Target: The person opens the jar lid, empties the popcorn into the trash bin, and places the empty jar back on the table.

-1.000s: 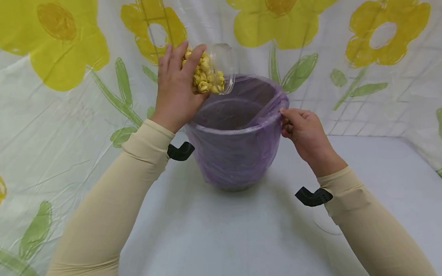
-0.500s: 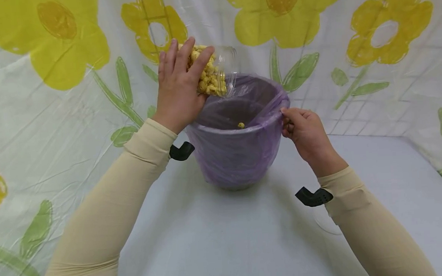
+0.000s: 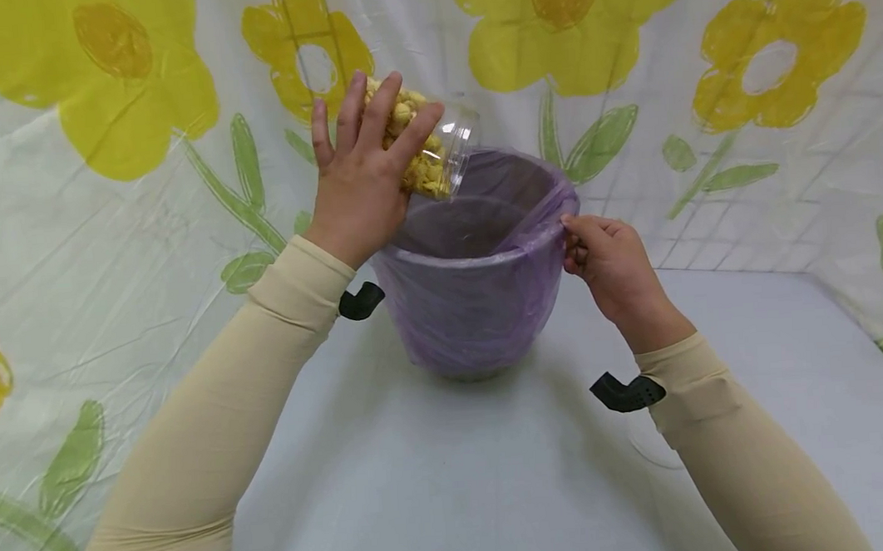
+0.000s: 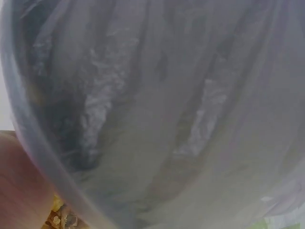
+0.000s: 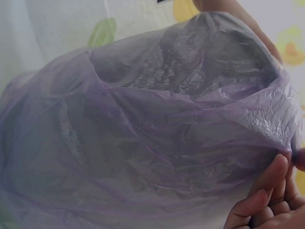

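My left hand point(image 3: 365, 175) grips a clear plastic jar point(image 3: 460, 141) from behind, tipped mouth-down to the right over a bin point(image 3: 441, 259). Yellow popcorn point(image 3: 423, 172) lies inside the jar, gathered toward its mouth. A thin purple plastic bag point(image 3: 481, 315) lines the bin and folds down over its outside. At the bin's right rim my right hand point(image 3: 609, 267) pinches the bag between thumb and finger. The right wrist view has the pinched bag point(image 5: 267, 119) drawn to a point at the fingertips. In the left wrist view the bin wall hides most of the jar.
The bin stands on a pale table point(image 3: 452, 475). Behind it hangs a white plastic sheet point(image 3: 147, 241) printed with yellow flowers, close to the bin's back. A thin pale loop point(image 3: 653, 456) shows on the table by the right wrist.
My left hand has tilted the jar further down, and its mouth is lower over the bin. Half a second ago one popcorn piece was visible at the bin's opening. My right hand stays put.
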{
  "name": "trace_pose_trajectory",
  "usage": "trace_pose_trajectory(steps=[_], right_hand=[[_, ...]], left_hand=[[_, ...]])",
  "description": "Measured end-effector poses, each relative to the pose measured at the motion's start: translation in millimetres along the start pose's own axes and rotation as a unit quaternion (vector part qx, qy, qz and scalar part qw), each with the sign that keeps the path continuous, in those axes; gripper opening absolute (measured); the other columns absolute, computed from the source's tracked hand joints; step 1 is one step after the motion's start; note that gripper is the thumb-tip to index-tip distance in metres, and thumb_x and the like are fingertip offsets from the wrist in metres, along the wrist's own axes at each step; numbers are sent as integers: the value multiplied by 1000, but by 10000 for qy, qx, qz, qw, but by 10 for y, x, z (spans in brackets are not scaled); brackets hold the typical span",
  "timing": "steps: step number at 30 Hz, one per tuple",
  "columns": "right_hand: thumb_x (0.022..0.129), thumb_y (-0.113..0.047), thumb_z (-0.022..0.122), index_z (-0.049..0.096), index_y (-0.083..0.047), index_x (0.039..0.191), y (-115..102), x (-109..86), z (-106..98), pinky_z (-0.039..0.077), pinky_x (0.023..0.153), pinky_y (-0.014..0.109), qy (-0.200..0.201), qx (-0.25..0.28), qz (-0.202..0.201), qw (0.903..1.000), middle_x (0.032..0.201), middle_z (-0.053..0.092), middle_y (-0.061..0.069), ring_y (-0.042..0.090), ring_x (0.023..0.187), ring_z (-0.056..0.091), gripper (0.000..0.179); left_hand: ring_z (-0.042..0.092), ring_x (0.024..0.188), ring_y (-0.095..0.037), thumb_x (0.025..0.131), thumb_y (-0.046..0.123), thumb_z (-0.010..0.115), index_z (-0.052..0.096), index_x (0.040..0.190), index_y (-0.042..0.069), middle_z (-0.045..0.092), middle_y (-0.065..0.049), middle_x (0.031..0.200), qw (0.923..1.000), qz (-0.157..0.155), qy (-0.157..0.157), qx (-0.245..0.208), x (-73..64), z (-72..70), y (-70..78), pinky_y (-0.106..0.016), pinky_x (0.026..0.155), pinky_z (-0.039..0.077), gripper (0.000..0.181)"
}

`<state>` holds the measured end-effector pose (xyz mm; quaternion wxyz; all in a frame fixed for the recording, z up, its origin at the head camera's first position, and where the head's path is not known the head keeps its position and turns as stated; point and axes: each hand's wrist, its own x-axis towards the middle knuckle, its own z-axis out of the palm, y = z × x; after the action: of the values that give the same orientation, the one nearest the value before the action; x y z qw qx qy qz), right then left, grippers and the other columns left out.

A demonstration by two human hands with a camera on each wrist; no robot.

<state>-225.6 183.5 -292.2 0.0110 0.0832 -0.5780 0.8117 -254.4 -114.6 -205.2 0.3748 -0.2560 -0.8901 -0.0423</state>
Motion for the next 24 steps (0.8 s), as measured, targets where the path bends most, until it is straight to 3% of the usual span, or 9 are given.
trace_pose_trajectory(steps=[9,13,20,24], right_hand=[[108,-16,59,69,-11,71,-13,5,2,49,65,22,-6,30,50,10000,71,59,-3,10,62,53,39],[108,-16,59,68,-11,70,-9,3,0,49,65,22,-4,61,54,10000,71,59,-3,10,62,53,39],[108,-16,59,68,-11,69,-7,5,0,49,65,22,13,64,54,10000,71,59,-3,10,61,52,40],[108,-15,58,68,-11,69,-9,5,2,49,65,22,9,76,43,10000,71,59,-3,10,61,52,41]], left_hand=[[7,161,-38,84,-11,59,39,161,32,21,-15,171,9999,143,28,71,0,-17,11,-64,126,-6,91],[6,161,-38,84,-10,61,39,161,32,21,-15,171,9999,110,-16,50,1,-9,17,-63,126,-5,91],[5,162,-37,85,-11,58,39,162,34,20,-14,172,9998,151,-58,71,-17,11,8,-61,126,-8,91],[7,161,-38,90,-11,52,38,162,34,22,-16,171,9992,322,87,200,-22,28,-9,-63,126,-4,86]])
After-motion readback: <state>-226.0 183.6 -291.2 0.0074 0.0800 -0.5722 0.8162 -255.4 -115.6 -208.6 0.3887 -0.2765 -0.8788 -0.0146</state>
